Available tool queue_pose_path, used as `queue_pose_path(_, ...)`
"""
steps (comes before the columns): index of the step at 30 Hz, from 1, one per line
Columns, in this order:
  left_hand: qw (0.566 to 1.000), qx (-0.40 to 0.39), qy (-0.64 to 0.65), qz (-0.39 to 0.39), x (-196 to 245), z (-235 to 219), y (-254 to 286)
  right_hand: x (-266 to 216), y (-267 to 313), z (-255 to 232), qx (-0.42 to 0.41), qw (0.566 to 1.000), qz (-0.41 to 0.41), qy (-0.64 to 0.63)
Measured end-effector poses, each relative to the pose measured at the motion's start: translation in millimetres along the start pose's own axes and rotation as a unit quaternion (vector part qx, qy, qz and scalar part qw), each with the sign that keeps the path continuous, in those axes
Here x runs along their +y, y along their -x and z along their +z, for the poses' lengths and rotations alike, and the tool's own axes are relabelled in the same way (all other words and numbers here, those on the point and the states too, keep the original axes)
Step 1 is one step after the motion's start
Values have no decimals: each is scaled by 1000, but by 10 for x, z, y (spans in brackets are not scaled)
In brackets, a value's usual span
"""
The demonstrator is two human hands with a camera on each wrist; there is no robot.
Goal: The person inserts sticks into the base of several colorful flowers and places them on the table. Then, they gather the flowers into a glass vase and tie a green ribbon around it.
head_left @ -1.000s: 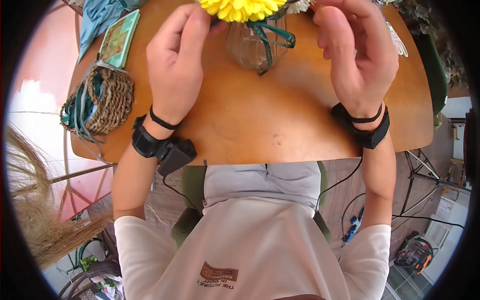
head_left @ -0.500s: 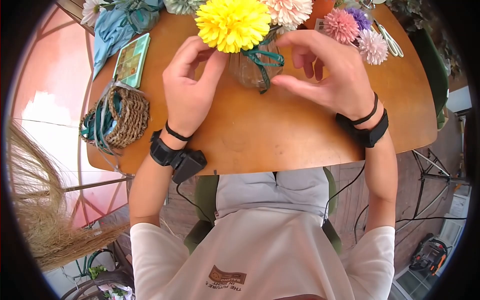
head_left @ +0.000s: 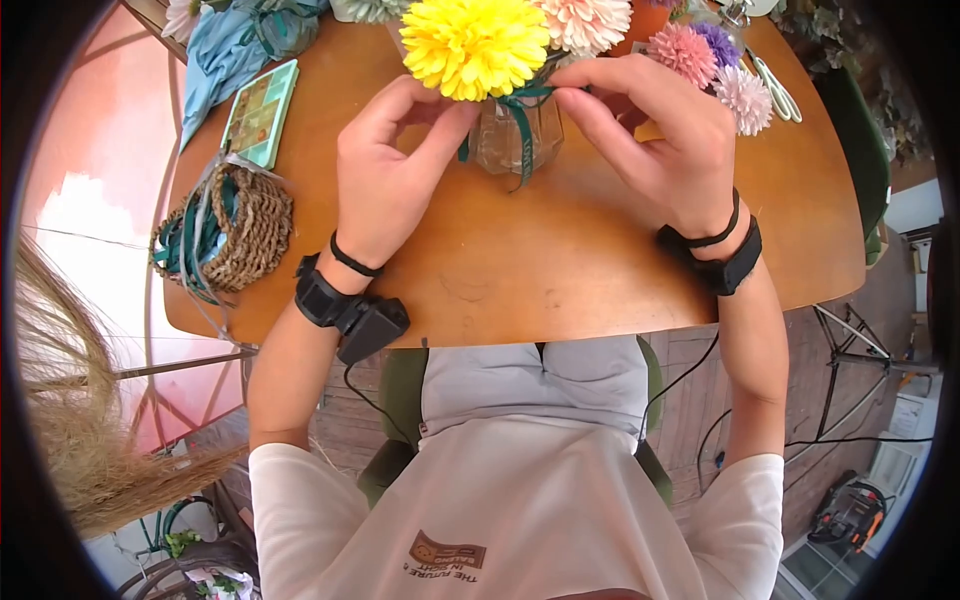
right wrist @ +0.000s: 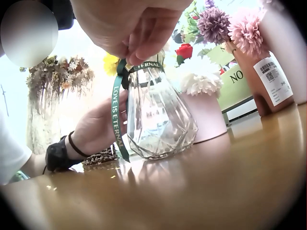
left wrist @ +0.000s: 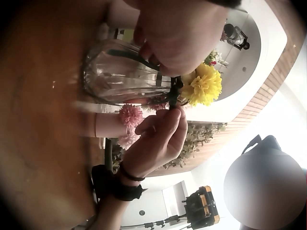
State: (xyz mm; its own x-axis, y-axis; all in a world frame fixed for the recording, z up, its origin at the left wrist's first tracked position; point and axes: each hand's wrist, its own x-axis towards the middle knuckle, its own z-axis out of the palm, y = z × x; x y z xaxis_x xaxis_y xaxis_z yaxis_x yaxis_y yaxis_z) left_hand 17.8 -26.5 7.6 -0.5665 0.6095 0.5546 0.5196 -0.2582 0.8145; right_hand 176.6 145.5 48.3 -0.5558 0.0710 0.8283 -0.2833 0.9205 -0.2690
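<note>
A clear faceted glass vase (right wrist: 160,120) stands upright on the table, a dark green printed ribbon (right wrist: 116,117) tied round its neck. Over it, in the head view, is a full yellow flower (head_left: 475,48). My right hand (head_left: 665,130) pinches the ribbon at the right of the neck between thumb and forefinger. On the other side, just under the yellow flower, my left hand (head_left: 395,165) has its thumb and forefinger together at the ribbon, one end showing below the thumb. The longer ribbon tail hangs down the vase's front.
On the left are a woven basket (head_left: 255,235) with ribbons and a green compartment box (head_left: 262,115). A blue cloth (head_left: 225,65) lies behind them. Pink and purple flowers (head_left: 682,52) and white-handled scissors (head_left: 778,92) lie at the back right. A pale pink pot (right wrist: 208,115) stands behind the vase.
Both hands have come into closer reach of the vase neck. The right hand, open beside the bow half a second ago, now pinches the ribbon. The left thumb has moved right, under the yellow flower.
</note>
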Motion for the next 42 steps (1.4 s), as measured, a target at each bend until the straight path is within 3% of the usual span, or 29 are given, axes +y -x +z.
queue_pose_path(8,992,-75,-99,-15,139,-59,11,-23,-70,56,48,998,-24,25)
queue_pose_path(22,986,-127,-104,-7,113,-51,27,-87,-150,47,81,995,-55,32)
queue_pose_path(25,987,-120,-107,0,112,-52,25,-128,-101,21,78,996,10,-32)
queue_pose_path(28,988,-116,-104,-10,119,-60,26,-140,-27,-56,20,1000,20,-3)
queue_pose_path(31,992,-92,-87,27,74,-31,23,-197,-7,-69,-82,990,110,16)
queue_pose_path(35,992,-75,-89,57,78,-19,13,-112,35,-33,-255,939,229,7)
queue_pose_path(42,993,-69,-91,-7,215,-76,-9,-124,18,-46,-227,938,255,-53)
